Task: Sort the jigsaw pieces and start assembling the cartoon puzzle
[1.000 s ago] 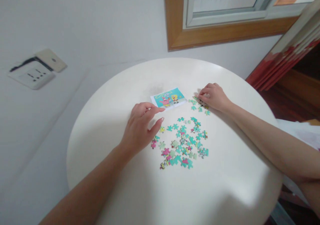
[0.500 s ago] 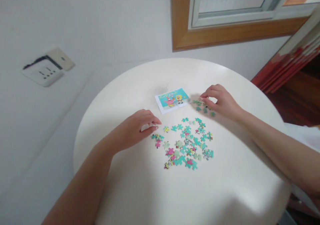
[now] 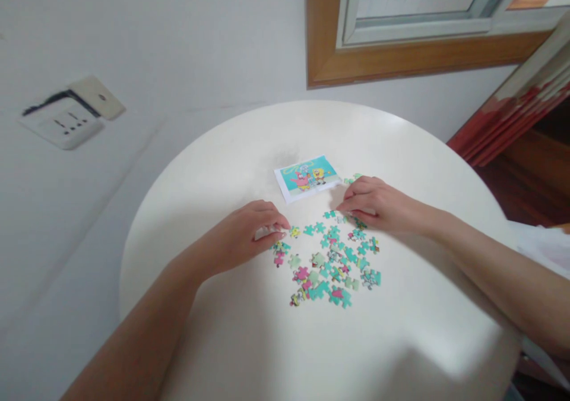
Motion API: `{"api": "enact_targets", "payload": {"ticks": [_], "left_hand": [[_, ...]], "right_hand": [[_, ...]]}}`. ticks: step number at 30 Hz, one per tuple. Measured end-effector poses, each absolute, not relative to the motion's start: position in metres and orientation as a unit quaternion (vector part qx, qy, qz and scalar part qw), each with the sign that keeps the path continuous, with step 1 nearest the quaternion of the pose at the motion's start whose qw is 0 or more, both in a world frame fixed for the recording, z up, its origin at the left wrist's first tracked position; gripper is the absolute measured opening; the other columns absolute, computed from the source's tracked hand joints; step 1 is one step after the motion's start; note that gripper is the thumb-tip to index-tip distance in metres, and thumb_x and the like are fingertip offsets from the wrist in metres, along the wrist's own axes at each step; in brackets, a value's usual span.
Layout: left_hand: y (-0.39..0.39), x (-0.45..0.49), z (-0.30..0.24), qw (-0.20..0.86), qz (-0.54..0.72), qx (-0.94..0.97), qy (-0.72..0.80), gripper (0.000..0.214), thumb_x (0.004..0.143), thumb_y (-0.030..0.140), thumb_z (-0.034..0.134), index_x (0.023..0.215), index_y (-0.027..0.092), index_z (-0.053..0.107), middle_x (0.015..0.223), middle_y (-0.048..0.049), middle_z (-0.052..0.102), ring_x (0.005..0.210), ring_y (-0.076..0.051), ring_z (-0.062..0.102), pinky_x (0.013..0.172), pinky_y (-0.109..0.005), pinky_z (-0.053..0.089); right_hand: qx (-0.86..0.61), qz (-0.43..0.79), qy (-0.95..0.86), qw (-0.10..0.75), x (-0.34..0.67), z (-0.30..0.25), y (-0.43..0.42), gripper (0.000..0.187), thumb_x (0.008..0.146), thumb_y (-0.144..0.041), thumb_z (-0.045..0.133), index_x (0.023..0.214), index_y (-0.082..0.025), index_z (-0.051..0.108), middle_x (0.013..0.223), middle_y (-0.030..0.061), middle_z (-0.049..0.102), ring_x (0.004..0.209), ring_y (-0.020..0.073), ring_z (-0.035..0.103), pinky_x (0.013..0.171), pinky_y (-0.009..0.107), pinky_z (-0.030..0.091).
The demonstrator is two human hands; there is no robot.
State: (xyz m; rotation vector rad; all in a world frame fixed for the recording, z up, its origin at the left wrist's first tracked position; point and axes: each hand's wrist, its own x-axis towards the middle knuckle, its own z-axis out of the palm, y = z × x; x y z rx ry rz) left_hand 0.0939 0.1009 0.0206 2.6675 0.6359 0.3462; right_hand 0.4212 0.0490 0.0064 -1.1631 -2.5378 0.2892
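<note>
Many small jigsaw puzzle pieces (image 3: 333,255), mostly teal with some pink, pale green and yellow, lie loosely grouped on the white round table (image 3: 214,341). At the group's left edge my left hand (image 3: 256,229) is low, its thumb and fingers curved and slightly apart. A yellow puzzle piece (image 3: 294,231) lies just beyond its fingertips; nothing shows between them. My right hand (image 3: 367,202) reaches down at the upper right of the group. Its fingertips are beside a small teal piece (image 3: 329,214), fingers bent with a gap to the thumb. The hand covers several pieces.
Behind the pieces lies a picture card (image 3: 307,178) with cartoon figures on teal. A few pale green pieces (image 3: 351,179) show past my right hand. The wall with a socket (image 3: 66,122) borders the table; a red and white curtain (image 3: 494,110) hangs at right.
My right hand has moved toward me and left, from the separate far-right pieces to the main group's upper edge. My left hand stays nearly in place. The view has shifted slightly.
</note>
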Motion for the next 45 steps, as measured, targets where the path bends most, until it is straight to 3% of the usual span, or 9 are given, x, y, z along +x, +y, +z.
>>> {"api": "enact_targets", "payload": {"ticks": [10,14,21,33,45], "left_hand": [[0.102,0.095,0.019,0.191,0.114,0.946,0.237,0.02,0.098,0.031,0.052,0.1,0.021,0.069,0.095,-0.004,0.067,0.092,-0.019,0.062,0.083,-0.031,0.049],[0.102,0.096,0.018,0.2,0.104,0.944,0.242,0.021,0.098,0.031,0.051,0.101,0.02,0.069,0.095,-0.0039,0.067,0.092,-0.019,0.062,0.084,-0.03,0.048],[0.101,0.097,0.018,0.2,0.106,0.945,0.237,0.02,0.098,0.03,0.052,0.102,0.021,0.068,0.096,-0.0035,0.067,0.094,-0.019,0.061,0.085,-0.03,0.047],[0.103,0.096,0.016,0.196,0.11,0.948,0.225,0.018,0.099,0.028,0.052,0.103,0.021,0.068,0.096,-0.003,0.066,0.095,-0.018,0.06,0.085,-0.029,0.046],[0.103,0.097,0.018,0.198,0.098,0.947,0.231,0.02,0.098,0.031,0.051,0.102,0.022,0.069,0.094,-0.0031,0.066,0.091,-0.019,0.061,0.082,-0.03,0.047]], "right_hand": [[-0.422,0.082,-0.89,0.155,0.432,0.012,0.05,0.038,0.085,-0.009,0.05,0.112,-0.023,0.074,0.107,0.0081,0.07,0.101,0.024,0.058,0.09,0.038,0.042],[-0.434,0.064,-0.883,0.168,0.428,0.011,0.05,0.03,0.091,-0.016,0.051,0.109,-0.02,0.074,0.105,0.0105,0.07,0.099,0.0237,0.058,0.088,0.037,0.042],[-0.443,0.059,-0.881,0.155,0.421,0.007,0.05,0.028,0.092,-0.018,0.054,0.11,-0.022,0.074,0.106,0.0088,0.07,0.1,0.0239,0.058,0.088,0.038,0.04],[-0.401,0.128,-0.894,0.155,0.442,0.019,0.051,0.029,0.092,-0.012,0.05,0.102,-0.018,0.076,0.096,0.0087,0.073,0.09,0.0185,0.062,0.087,0.034,0.045],[-0.37,0.2,-0.898,0.131,0.448,0.028,0.044,0.015,0.09,-0.018,0.065,0.099,-0.021,0.076,0.095,0.0054,0.07,0.094,0.0166,0.061,0.09,0.031,0.046]]}}
